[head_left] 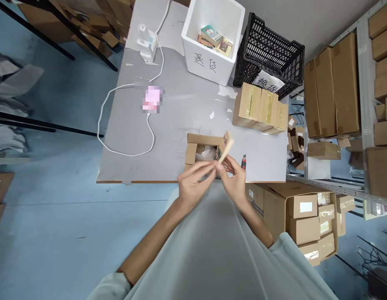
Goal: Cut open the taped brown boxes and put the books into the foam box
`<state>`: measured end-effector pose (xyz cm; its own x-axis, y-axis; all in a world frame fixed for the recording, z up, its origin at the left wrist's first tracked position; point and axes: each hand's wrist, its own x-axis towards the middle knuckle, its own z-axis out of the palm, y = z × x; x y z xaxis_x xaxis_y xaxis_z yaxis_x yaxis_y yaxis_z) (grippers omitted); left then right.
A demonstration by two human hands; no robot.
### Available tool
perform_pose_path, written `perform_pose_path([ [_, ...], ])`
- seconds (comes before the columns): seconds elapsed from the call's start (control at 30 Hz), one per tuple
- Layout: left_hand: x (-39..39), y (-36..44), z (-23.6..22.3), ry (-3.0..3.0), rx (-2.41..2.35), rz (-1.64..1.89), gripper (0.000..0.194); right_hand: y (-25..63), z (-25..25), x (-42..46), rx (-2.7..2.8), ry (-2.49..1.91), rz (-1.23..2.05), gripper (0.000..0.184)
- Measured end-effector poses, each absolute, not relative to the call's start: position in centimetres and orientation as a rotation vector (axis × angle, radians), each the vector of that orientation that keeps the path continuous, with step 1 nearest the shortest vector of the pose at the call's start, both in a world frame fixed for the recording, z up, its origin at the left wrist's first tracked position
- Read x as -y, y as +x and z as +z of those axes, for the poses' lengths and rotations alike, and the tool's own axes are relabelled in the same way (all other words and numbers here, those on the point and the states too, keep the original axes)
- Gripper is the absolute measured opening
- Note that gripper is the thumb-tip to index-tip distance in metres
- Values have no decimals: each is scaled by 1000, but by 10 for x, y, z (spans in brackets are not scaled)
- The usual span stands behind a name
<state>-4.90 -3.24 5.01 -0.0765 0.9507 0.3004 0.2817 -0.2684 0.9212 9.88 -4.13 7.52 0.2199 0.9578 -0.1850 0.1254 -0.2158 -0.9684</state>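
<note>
Near the table's front edge, a thin cream-coloured box (pixel 226 146), blurred and tilted upward, is between my two hands. My right hand (pixel 233 180) grips its lower part from the right with curled fingers. The fingertips of my left hand (pixel 195 180) pinch at its lower left edge. Right behind and below the hands stands an opened cardboard box (pixel 191 153) with its flaps apart, and some clear plastic wrapping (pixel 207 153) shows inside. Part of that box is hidden by my hands. A red and black utility knife (pixel 243 161) lies just right of my right hand.
Three taped cartons (pixel 248 104) stand at the table's right. Behind them are a white bin (pixel 208 68) holding small boxes and a black crate (pixel 271 50). A white cable (pixel 101 112) loops across the left side. A large carton of boxes (pixel 274 212) sits right of me.
</note>
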Motion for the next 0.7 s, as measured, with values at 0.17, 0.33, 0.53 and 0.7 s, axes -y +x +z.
perform_pose_path([
  [0.17, 27, -52, 52, 1790, -1231, 1355, 15, 104, 70, 32, 956, -1520, 1147, 51],
  [0.33, 1, -78, 50, 1315, -1367, 1168, 51, 130, 71, 21, 856, -1386, 1406, 57],
  [0.53, -13, -80, 51, 1169, -1237, 1014, 46, 142, 63, 22, 931, -1413, 1385, 61],
  [0.7, -13, -79, 60, 1534, -1289, 1165, 9, 146, 66, 24, 1119, -1433, 1190, 47],
])
